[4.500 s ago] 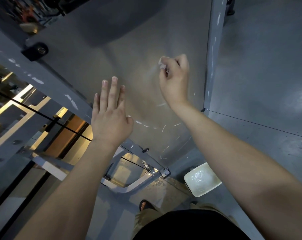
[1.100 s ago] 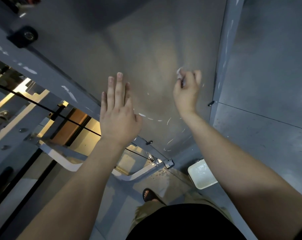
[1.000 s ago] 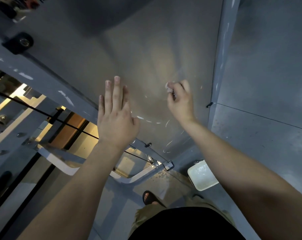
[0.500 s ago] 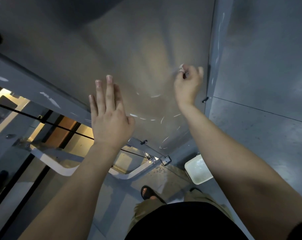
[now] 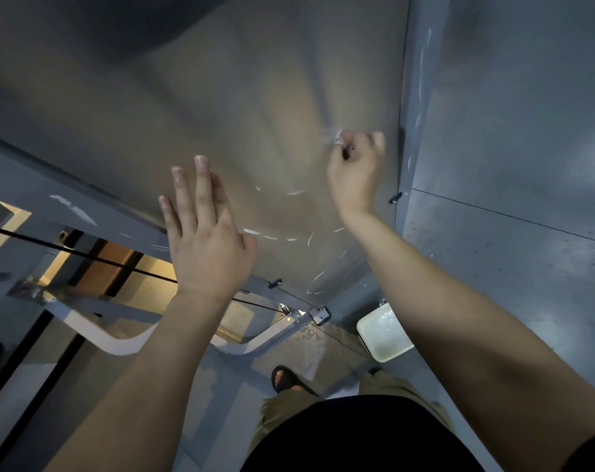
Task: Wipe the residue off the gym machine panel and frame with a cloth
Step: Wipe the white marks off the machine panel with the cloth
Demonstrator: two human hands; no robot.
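A white tub [image 5: 361, 330] on the floor holds glistening liquid. The right hand [image 5: 355, 172] pinches a wadded cloth [image 5: 337, 139], too bunched to show an axis, against the panel [image 5: 255, 80] beside the upright frame post [image 5: 417, 97]. The left hand [image 5: 204, 233] presses flat on the panel, fingers straight.

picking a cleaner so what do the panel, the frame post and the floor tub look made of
Panel: glossy sheet, acrylic or coated metal; it mirrors light softly. Frame post: grey painted metal, matte, with white streaks. Tub: probably white plastic, rounded moulded corners.
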